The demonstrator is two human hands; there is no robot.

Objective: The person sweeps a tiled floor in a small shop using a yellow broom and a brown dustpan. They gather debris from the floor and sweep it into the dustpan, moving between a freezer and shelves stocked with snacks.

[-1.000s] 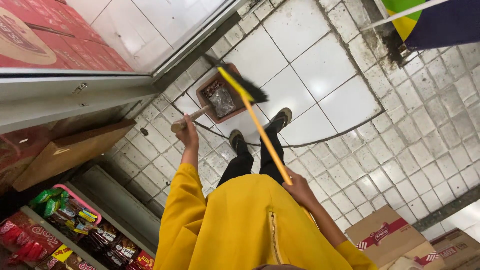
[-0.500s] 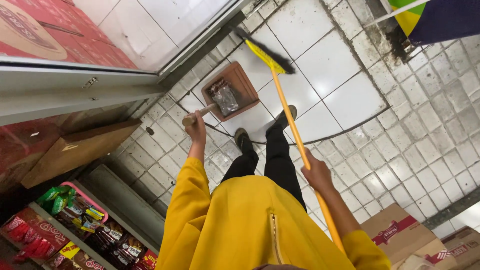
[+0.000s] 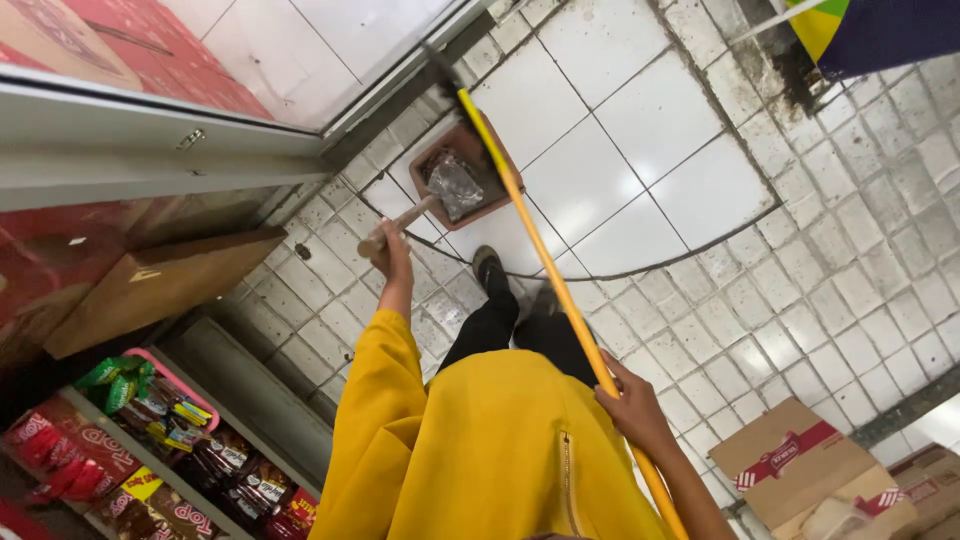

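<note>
Broom (image 3: 545, 265) head has swung up past the dustpan (image 3: 462, 175); left hand (image 3: 392, 245) gripping pan handle, right hand (image 3: 630, 405) clenching the stick; keeping pan lip flat, strokes short.

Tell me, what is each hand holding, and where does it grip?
The left hand grips the dustpan by the end of its wooden handle; the right hand grips the yellow broomstick partway along its shaft.
</note>
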